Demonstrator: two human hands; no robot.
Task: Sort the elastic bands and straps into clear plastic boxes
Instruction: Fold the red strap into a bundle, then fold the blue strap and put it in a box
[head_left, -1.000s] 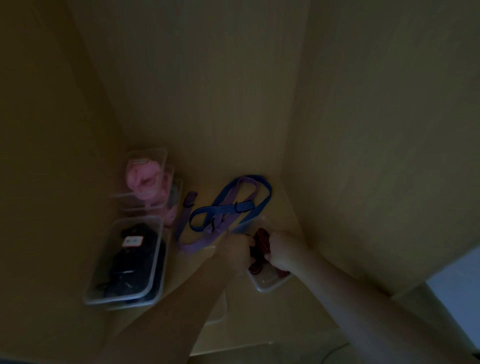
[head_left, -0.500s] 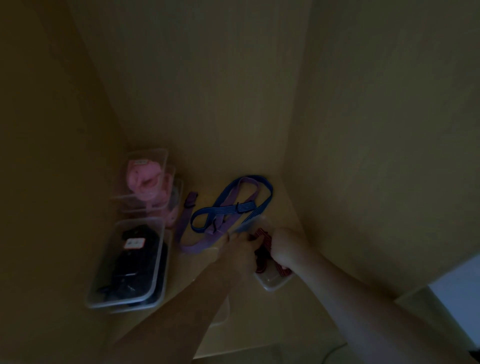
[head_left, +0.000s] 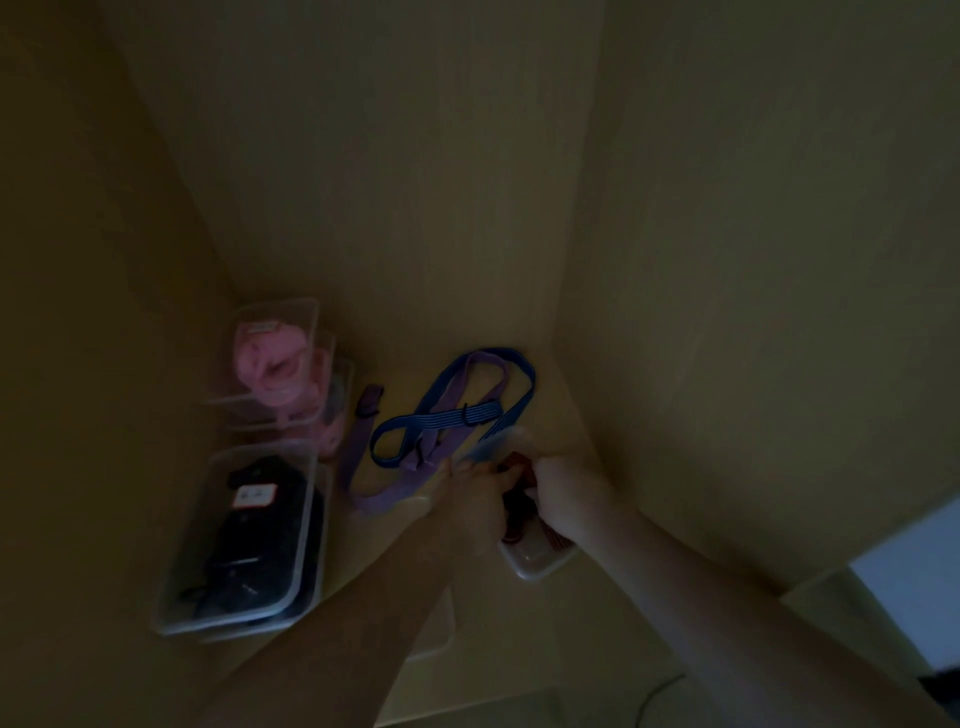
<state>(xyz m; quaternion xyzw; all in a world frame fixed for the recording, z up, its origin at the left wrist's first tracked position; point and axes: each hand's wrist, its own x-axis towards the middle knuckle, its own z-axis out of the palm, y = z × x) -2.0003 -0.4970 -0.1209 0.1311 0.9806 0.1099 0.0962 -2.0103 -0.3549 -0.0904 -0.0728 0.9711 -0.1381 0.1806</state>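
Left hand (head_left: 475, 493) and right hand (head_left: 566, 493) both curled round ribbed red strap (head_left: 515, 525), bunched inside clear rectangular plastic box (head_left: 537, 565).

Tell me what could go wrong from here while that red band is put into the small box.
The red band bunches above the rim of the small clear box, so it may spring out when released. The blue strap and purple strap lie crossed right beside the left hand, so a finger could snag and drag them. The light is dim and the right hand covers the band, so the grip is hard to check.
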